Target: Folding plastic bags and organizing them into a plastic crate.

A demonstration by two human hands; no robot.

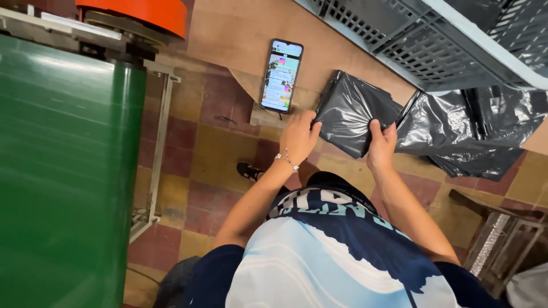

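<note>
A folded black plastic bag [351, 111] lies at the edge of a brown tabletop [240, 28]. My left hand [298, 136] grips its near left corner, and a beaded bracelet circles that wrist. My right hand [381, 144] pinches the bag's near right edge. More crumpled black plastic bags [462, 134] lie just to the right, partly under a grey crate.
A lit smartphone [281, 75] lies on the table left of the bag. A grey slatted plastic crate [434, 40] sits at the upper right. A green conveyor belt [63, 171] with an orange roller cover [137, 14] fills the left. Below is a tiled floor [194, 154]; a metal stool frame [502, 234] stands lower right.
</note>
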